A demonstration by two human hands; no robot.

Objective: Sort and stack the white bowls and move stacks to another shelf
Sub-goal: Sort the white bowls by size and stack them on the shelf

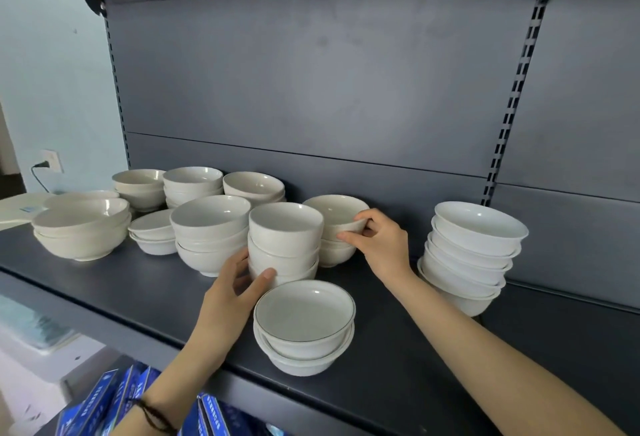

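Many white bowls stand in stacks on a dark grey shelf (pixel 398 349). My left hand (pixel 232 292) grips the base of a stack of three deep bowls (pixel 284 240) in the middle, thumb on its front. My right hand (pixel 377 240) grips the rim of the top bowl of a short stack (pixel 332 216) just behind and to the right. A low stack of rimmed bowls (pixel 304 325) sits at the shelf's front edge, below both hands. A tall leaning stack (pixel 474 252) stands to the right.
More stacks fill the left side: wide bowls (pixel 81 228), small dishes (pixel 152 231), medium bowls (pixel 207 228) and several stacks along the back panel (pixel 194 183). Blue boxes (pixel 104 401) lie on the shelf below. The shelf's front edge is close to the low stack.
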